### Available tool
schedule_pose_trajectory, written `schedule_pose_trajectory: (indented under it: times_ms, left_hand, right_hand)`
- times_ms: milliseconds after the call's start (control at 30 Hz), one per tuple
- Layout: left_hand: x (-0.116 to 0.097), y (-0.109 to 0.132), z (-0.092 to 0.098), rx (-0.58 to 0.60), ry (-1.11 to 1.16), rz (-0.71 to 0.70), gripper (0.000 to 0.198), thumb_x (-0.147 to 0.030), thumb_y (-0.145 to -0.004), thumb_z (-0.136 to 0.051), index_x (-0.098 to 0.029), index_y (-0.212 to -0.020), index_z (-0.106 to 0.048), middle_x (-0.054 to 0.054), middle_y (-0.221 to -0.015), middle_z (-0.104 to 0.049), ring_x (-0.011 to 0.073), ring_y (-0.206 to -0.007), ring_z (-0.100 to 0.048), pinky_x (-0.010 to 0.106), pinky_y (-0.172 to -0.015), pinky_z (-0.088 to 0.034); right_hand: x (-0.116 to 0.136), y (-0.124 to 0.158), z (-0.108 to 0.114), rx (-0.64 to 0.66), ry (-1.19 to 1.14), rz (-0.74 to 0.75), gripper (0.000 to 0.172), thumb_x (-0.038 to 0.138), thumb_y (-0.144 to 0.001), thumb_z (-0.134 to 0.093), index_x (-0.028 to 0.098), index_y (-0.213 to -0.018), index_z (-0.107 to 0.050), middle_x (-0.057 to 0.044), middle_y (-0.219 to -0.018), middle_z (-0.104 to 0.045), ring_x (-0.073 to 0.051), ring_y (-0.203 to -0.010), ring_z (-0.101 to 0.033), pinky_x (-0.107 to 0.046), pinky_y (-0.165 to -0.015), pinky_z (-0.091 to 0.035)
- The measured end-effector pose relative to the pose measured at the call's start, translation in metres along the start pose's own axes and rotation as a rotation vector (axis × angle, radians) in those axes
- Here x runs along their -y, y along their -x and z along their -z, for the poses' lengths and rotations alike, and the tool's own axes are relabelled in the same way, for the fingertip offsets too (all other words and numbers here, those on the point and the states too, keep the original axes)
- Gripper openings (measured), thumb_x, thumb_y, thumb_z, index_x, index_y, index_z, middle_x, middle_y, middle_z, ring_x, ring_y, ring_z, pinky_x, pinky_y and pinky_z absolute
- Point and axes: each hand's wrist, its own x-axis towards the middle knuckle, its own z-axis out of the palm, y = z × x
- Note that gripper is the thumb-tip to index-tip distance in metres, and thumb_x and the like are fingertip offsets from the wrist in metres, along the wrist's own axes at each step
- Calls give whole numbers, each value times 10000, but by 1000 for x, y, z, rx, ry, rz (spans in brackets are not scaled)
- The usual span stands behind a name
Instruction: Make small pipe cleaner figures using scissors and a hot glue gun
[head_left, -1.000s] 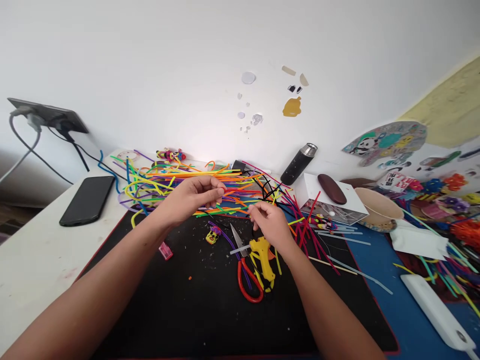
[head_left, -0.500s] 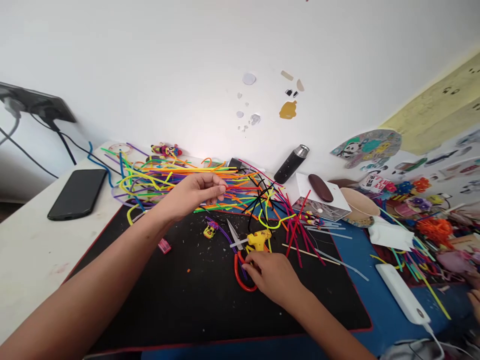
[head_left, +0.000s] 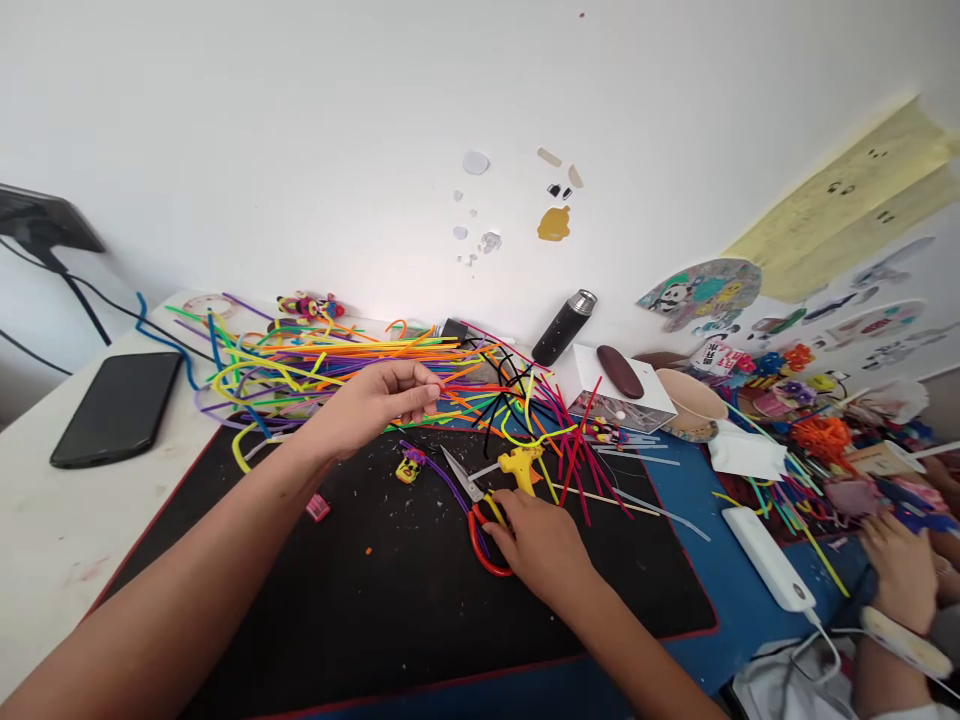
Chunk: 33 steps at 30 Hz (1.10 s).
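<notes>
My left hand is raised over a heap of colourful pipe cleaners, thumb and fingers pinched. A little red shows at its fingertips; I cannot make out what they hold. My right hand is closed around the red-handled scissors, which lie on the black mat with blades pointing up and left. Just beyond its fingers is a yellow glue gun, its handle partly hidden. Left of the blades lies a small yellow-faced figure with a purple pipe cleaner.
A black phone lies at left. A black flask and a white box stand by the wall. A white power strip lies at right, near another person's hand. Crimson pipe cleaners spread behind the glue gun.
The view has swung slightly to the right. The glue gun has shifted away from the scissors, and my right hand has settled over the scissors' handles. My left hand keeps its pinch.
</notes>
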Motion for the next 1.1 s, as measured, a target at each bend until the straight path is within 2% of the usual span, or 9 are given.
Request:
schedule_pose_trajectory:
  times_ms: [133,333,400,500,567,700,833,967,1100]
  left_hand:
    - [4,-3,0,34,8,17,437,-572,-791,-855,-170,-877,-708,-5,-729,-687,122,-636,-574,260,-642,-467]
    - [10,-6,4,39,41,36,429,-566,-798,-849,-169,-883,-709,-10,-729,-678,120,-637,-570,262,-644,-466]
    - [11,-7,6,32,48,42,430,-566,-795,-850,-169,-881,-710,-10,-725,-678,120,-634,-572,261,-643,-464]
    - [12,-8,7,29,60,57,435,-569,-786,-855,-168,-875,-710,-10,-723,-679,119,-630,-570,260,-635,-461]
    - [14,-9,6,27,70,70,438,-567,-783,-859,-167,-879,-708,-7,-731,-686,116,-624,-568,258,-630,-460]
    - [17,-10,0,48,95,91,450,-563,-774,-868,-163,-899,-703,7,-755,-720,110,-607,-562,256,-616,-455]
    - [16,-9,-5,53,101,99,459,-563,-762,-878,-163,-902,-704,20,-772,-741,112,-607,-559,257,-605,-451]
    - [12,-6,-6,47,106,88,445,-540,-760,-891,-162,-905,-707,23,-783,-746,110,-606,-562,260,-613,-459]
    - [10,-5,-6,42,121,95,432,-500,-750,-909,-156,-929,-720,26,-798,-751,113,-614,-580,263,-621,-472]
  right_hand:
    - [9,-2,-3,56,56,12,279,276,-1045,-621,200,-1312,-645,-109,-1158,-759,-294,-1017,-765,-338,-747,-516]
    - [8,-5,-6,80,-17,-16,177,188,-982,-624,191,-1150,-679,-97,-1063,-755,-250,-873,-751,-305,-680,-466]
    - [5,-2,-8,57,-196,-62,132,179,-934,-651,204,-1061,-676,-58,-973,-745,-208,-788,-716,-283,-653,-439]
    - [-2,6,-12,71,-689,-179,112,272,-887,-702,217,-954,-632,14,-792,-660,-137,-621,-605,-236,-567,-403]
    - [-4,15,-16,135,-1091,-327,296,476,-895,-721,216,-929,-583,24,-753,-638,-96,-491,-489,-211,-449,-342]
    - [2,34,-26,237,-1613,-522,652,704,-827,-779,197,-1185,-579,2,-752,-692,-39,-382,-350,-169,-352,-177]
    - [13,42,-41,271,-1825,-485,851,723,-771,-846,163,-1344,-558,-16,-727,-697,-22,-388,-332,-150,-361,-151]
    - [17,40,-48,194,-1897,-487,768,636,-773,-895,158,-1293,-595,67,-611,-573,-14,-408,-250,-139,-375,-144]
    - [17,43,-46,216,-1832,-390,696,600,-796,-887,150,-1249,-609,30,-626,-641,-42,-392,-360,-146,-357,-222]
